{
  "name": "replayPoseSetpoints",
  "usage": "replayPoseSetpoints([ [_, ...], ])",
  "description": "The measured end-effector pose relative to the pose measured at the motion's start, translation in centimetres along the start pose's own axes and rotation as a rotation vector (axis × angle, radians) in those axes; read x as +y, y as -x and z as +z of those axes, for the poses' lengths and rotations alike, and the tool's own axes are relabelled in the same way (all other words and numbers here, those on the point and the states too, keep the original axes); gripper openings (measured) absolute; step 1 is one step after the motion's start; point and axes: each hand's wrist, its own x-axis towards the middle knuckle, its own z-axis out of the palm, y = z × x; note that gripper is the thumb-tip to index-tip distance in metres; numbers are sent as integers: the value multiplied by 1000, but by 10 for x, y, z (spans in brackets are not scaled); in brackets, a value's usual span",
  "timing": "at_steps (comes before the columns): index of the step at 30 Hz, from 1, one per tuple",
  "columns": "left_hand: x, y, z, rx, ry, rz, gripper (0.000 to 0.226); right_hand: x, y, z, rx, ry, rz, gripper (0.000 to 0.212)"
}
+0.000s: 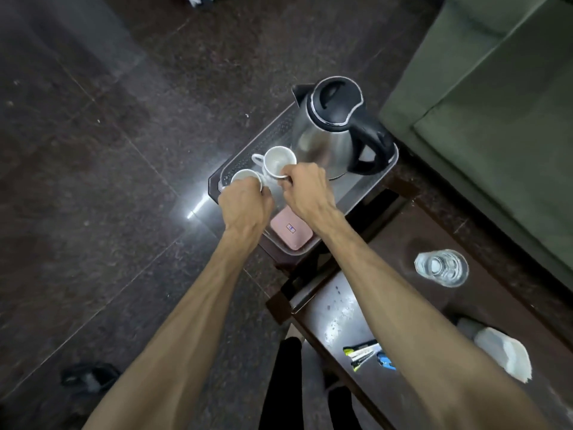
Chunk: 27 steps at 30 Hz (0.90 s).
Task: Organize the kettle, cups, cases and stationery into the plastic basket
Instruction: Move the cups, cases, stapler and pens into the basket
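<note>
Setting both cups down squarely is what counts now: your left hand (pixel 246 201) is closed over the near white cup (pixel 245 176), fingers curled around its rim and side, and your right hand (pixel 305 187) pinches the rim of the far white cup (pixel 279 161), whose handle points away from your grip toward the open floor. Both cups sit low inside the plastic basket (pixel 366 184), though whether either has touched its bottom cannot be told from here. Lower each one flat, keep the two from knocking together, and let go only when you feel them stand on their own; the far cup lies just beside the kettle (pixel 335 125), so ease your right fingers off without nudging that steel body. Just behind your wrists, toward you, a pink case (pixel 290 229) already lies in the basket's near corner. Nearer still, by your right forearm, the markers (pixel 362 355) lie loose on the dark wooden table (pixel 412 218), with a clear drinking glass (pixel 441 268) and a crumpled white cloth (pixel 502 352) out to the right of that arm; judging by that, the stationery is left to gather. Beyond your grip the kettle stands upright in the basket's far end, lid shut, black handle turned right. Past it and to the right rises a green sofa (pixel 496 103); to the left spreads a dark polished floor (pixel 93 150) catching a bright glare.
</note>
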Motion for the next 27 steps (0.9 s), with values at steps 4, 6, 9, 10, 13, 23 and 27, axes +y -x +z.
replayPoseSetpoints([
  [4,-6,-19,17,-34,-18,-16,32,-2,-27,16,-23,97,8,20],
  [6,-5,-25,21,-32,-21,-7,34,-1,-38,23,-26,150,14,21],
  [9,-4,-31,28,-69,-40,8,33,0,-46,35,-44,199,36,25],
  [10,-3,-32,31,-88,-49,10,32,0,-47,38,-49,207,41,25],
  [13,-1,-34,36,-129,-66,4,29,1,-47,42,-61,207,25,25],
  [23,0,-37,34,-111,-70,27,31,20,3,24,131,-67,-47,41],
  [27,5,3,32,46,98,24,34,43,44,17,311,-172,20,23],
])
